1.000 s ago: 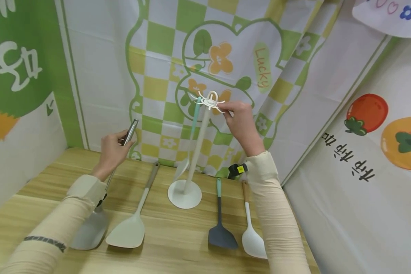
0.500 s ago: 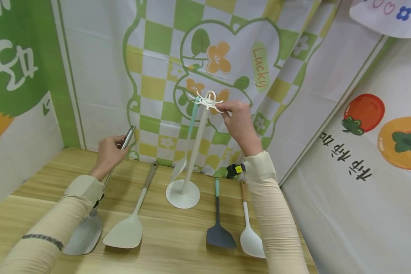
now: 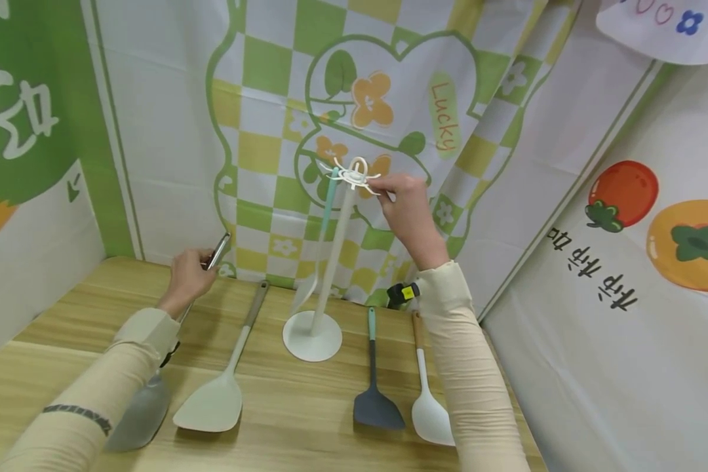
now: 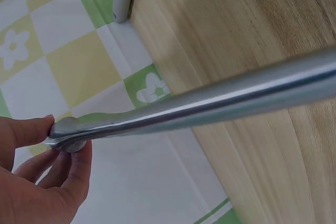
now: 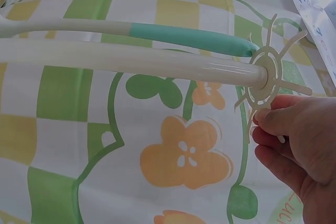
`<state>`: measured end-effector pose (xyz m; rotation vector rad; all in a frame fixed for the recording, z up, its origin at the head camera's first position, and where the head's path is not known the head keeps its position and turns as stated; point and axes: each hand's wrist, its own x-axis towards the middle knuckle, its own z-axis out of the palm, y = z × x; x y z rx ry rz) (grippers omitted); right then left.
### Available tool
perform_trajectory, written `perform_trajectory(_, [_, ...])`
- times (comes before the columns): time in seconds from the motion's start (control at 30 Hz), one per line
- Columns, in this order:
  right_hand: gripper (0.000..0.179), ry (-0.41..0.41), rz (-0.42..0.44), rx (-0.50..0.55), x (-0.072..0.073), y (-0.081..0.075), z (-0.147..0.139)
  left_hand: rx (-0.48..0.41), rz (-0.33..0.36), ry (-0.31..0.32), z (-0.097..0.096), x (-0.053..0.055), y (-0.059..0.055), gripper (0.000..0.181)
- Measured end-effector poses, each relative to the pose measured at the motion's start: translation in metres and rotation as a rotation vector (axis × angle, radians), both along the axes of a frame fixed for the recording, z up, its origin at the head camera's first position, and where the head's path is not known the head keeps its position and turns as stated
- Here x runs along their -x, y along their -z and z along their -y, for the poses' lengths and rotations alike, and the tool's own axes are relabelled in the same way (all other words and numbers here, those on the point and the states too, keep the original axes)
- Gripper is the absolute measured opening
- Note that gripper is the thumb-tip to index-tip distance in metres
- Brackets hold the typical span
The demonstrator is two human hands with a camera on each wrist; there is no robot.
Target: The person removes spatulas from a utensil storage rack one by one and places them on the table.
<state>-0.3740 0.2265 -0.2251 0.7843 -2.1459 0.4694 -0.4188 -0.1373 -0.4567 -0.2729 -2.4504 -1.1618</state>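
Note:
At the left, my left hand (image 3: pixel 190 274) pinches the handle end of a metal spatula (image 3: pixel 141 416) between thumb and fingers. Its steel handle (image 4: pixel 210 99) runs across the left wrist view; the forearm hides part of the spatula in the head view. A white utensil stand (image 3: pixel 333 269) rises from a round base, with curved hooks at its top. My right hand (image 3: pixel 410 208) pinches one of those hooks (image 5: pixel 295 86) at the right side. On the far side of the ring hangs a white utensil with a turquoise handle (image 5: pixel 194 39), beside the pole.
On the wooden table (image 3: pixel 283 426) lie a beige spatula (image 3: pixel 212 403) left of the stand, plus a dark grey spatula (image 3: pixel 377 408) and a white one with a wooden handle (image 3: pixel 432 416) to the right. A checkered curtain (image 3: pixel 265 111) hangs close behind the stand.
My left hand has moved down and slightly left, lowering the metal spatula's handle end; its blade has slid a little toward me. The right hand keeps its pinch on the hook.

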Motion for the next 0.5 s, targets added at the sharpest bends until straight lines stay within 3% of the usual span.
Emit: perform_trajectory(0.5, [0.015,-0.011,0.01,0.012,-0.003,0.0,0.001,0.062,0.027,0.002,0.001,0.012,0.022,0.025])
